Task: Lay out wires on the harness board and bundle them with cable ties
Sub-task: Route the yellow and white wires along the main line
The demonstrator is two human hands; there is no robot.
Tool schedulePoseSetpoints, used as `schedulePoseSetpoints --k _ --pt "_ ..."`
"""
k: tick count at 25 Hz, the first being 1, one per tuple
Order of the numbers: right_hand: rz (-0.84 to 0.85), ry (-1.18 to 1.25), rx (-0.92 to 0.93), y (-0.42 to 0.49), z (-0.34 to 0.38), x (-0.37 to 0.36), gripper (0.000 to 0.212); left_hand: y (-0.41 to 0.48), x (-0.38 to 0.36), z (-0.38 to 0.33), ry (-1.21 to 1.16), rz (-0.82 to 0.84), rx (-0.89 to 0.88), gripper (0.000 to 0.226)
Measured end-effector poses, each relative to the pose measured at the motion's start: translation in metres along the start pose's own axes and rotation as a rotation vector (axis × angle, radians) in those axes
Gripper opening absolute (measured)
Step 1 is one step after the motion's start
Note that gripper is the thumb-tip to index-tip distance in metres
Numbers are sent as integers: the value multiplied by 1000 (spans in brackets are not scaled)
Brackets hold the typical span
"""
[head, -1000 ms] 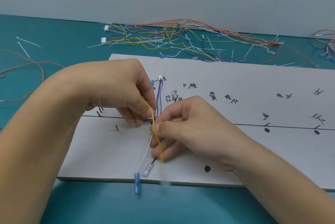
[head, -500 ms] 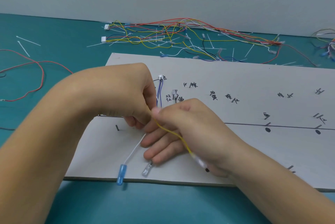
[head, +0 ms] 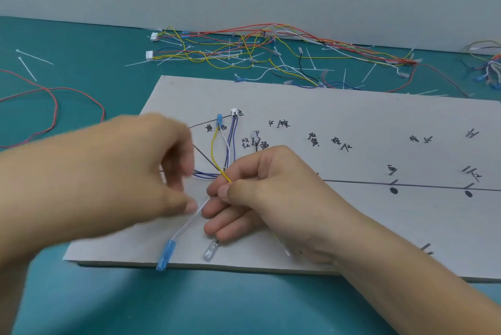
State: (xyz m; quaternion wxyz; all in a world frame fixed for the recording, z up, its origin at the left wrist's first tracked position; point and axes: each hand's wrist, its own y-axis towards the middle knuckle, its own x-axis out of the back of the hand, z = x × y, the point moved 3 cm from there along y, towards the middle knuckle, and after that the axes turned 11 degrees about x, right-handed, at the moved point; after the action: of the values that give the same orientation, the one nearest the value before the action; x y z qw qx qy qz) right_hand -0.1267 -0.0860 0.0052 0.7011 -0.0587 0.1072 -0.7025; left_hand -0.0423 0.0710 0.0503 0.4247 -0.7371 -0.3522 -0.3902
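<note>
Terminal (head: 166, 254) overhangs board (head: 352, 117) edge; right hand (head: 271, 193) pinches wire (head: 214, 145).

Flat grey harness board (head: 352, 117) is laid on teal table (head: 81, 307). Tangle of multicoloured wires (head: 244, 47) is spread behind it; looped red wire (head: 55, 107) is left of it. Yellow wire (head: 214, 150) is pinched over the board's left half by right hand (head: 271, 193); blue-sleeved terminal (head: 166, 253) is hung over the near edge.
</note>
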Motion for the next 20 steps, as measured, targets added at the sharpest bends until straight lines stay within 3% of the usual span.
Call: schedulePoseSetpoints --k 3,6,10,13,17,20 --pt "22 -2 -8 -1 1 -1 16 -25 -18 11 58 86 54 63" --pt "33 -35 3 -1 1 1 16 -30 -25 20 14 78 43 44" --pt "-67 -370 116 -1 8 14 20 -30 -23 32 13 -18 -1 41" --pt "-187 -661 297 0 12 23 17 -28 -22 38 51 -48 -45 41" --pt "-209 -819 455 6 7 17 14 -23 -21 50 71 -59 -68 33" --pt "-188 -887 498 7 3 12 14 -16 -15 67 -46 66 -4 32"
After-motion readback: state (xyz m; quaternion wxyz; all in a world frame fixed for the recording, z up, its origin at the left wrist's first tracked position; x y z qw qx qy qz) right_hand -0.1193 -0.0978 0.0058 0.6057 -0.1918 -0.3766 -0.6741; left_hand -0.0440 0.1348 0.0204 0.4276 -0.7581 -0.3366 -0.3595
